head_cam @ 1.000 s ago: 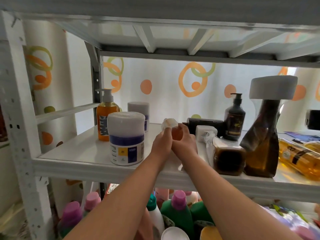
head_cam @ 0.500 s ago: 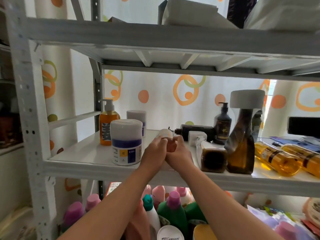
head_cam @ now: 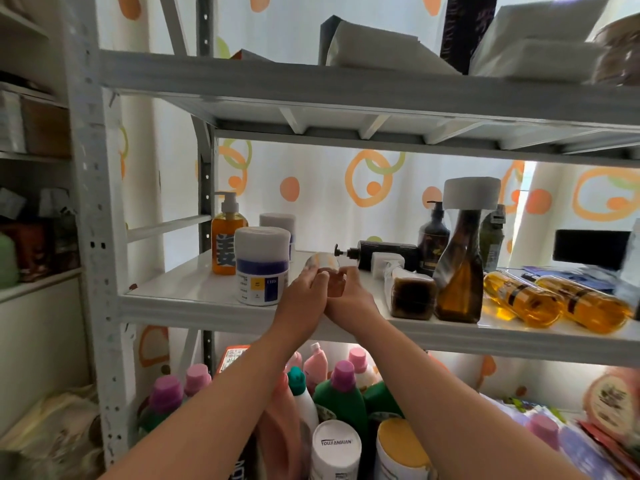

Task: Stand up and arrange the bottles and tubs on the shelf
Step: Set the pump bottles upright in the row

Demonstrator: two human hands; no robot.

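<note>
You have a small amber bottle (head_cam: 331, 278) with a pale rounded cap pinched between both hands at the front middle of the middle shelf (head_cam: 194, 292). Your left hand (head_cam: 304, 299) wraps its near-left side and your right hand (head_cam: 349, 299) its near-right side, fingers (head_cam: 320, 277) clenched onto the bottle from both sides. Over the last second the hands and the bottle have barely shifted on the shelf; what has changed is your viewpoint, which has risen so that the upper shelf (head_cam: 346, 88) and its packets now show. The bottle itself looks to have tipped a little more upright, which suggests the righting is under way but not finished, and your grasp has not let go.

Its long axis runs up and away from you, tilted back and slightly left, the cap end pointing toward the rear of the shelf. Whether its base touches the shelf I cannot tell, as your hands hide it.

Just to its left stands the white tub (head_cam: 262, 265) with a blue band, upright, and behind that an orange pump bottle (head_cam: 227, 244). Behind your hands a black pump bottle (head_cam: 381, 254) lies on its side, nozzle pointing left. To the right two yellow bottles (head_cam: 554, 299) also lie flat, so several items probably remain to stand up.
</note>
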